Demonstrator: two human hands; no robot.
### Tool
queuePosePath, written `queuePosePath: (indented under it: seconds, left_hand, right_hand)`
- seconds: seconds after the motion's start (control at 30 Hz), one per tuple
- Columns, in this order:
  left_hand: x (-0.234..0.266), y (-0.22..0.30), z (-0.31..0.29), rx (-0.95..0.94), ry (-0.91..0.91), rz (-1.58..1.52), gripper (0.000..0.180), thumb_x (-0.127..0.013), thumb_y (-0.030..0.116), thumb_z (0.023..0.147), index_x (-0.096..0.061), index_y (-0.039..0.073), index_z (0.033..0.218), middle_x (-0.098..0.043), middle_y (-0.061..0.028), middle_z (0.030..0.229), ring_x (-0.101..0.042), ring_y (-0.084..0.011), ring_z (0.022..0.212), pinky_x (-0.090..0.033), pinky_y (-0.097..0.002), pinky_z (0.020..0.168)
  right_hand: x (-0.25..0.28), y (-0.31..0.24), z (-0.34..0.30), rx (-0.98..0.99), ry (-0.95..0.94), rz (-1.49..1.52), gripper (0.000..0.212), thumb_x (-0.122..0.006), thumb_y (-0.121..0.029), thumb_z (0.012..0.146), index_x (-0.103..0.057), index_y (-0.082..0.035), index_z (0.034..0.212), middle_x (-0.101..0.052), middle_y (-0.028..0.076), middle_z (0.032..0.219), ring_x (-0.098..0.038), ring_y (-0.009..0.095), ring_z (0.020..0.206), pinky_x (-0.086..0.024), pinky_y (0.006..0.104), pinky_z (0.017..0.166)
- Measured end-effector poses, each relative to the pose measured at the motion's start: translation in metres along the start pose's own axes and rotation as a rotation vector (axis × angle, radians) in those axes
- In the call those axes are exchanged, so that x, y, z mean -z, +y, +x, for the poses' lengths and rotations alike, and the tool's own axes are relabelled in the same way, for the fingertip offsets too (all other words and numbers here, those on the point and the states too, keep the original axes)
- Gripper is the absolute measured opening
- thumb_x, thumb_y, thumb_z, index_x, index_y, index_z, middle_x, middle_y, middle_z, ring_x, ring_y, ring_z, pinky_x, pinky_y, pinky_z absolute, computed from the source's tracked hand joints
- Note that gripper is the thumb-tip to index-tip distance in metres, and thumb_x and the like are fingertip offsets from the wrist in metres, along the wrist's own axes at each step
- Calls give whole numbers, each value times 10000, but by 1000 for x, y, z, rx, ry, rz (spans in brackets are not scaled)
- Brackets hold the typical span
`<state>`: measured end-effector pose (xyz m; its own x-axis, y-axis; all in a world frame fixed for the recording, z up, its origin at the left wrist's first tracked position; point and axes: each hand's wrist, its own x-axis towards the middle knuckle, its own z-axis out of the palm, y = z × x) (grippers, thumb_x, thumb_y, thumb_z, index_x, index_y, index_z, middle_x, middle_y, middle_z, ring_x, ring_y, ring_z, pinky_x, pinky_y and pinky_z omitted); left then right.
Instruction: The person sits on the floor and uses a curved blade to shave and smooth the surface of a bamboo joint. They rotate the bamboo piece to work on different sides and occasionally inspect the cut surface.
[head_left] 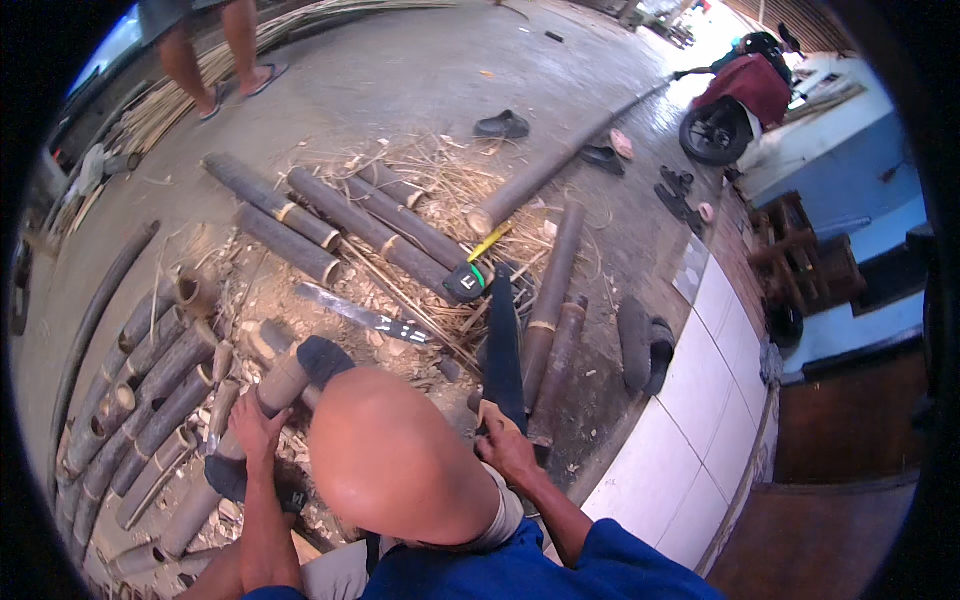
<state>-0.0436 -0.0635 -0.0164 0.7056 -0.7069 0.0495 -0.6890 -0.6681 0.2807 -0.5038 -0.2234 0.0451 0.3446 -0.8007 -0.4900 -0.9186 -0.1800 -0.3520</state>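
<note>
My left hand [258, 425] is wrapped round a thick bamboo pole [190, 515] that slants across the lower left. A dark-socked foot [325, 360] rests against its upper end, and another dark-covered foot [226, 478] lies lower down along it. In my right hand [507, 450] is the wooden handle of a hand saw [503, 345], its dark blade pointing up and away, apart from the held pole. Just past the blade, a black and green tape measure [467, 281] lies with some yellow tape out. My bare knee [395, 450] hides part of the ground between my hands.
Cut bamboo lengths [160, 385] are heaped at left, with more bamboo [345, 215] ahead among shavings. A long pole [560, 165] stretches toward a parked motorbike [725, 120]. Sandals [640, 345] lie by the white tiled step [690, 400]. A person's legs [240, 45] stand far left.
</note>
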Motion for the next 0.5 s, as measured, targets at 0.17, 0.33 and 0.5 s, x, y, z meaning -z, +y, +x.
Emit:
queuePosePath:
  seconds: [0.17,0.33,0.5]
  left_hand:
    - [15,4,-3,-82,23,-95,754,-906,473,623,-624,16,1152,-665,-208,1060,-612,-425,1032,-467,-510,925]
    - [19,14,-9,118,-88,-70,880,-877,525,653,-584,91,1361,-608,-150,1293,-507,-342,1275,-336,-510,1129]
    - [24,16,-13,115,-29,-113,830,-859,540,667,-605,115,1333,-624,-111,1254,-515,-316,1267,-323,-485,1127]
  right_hand:
    - [37,60,10,-190,492,265,555,-633,-305,938,-556,-7,1400,-708,285,1134,-687,467,1010,-530,531,915]
    - [38,129,41,-281,484,272,767,-703,-343,962,-394,96,1510,-475,323,1503,-489,407,1394,-372,458,1175]
    - [31,77,46,-178,254,197,713,-723,-353,939,-458,40,1471,-512,286,1474,-524,376,1362,-408,455,1144]
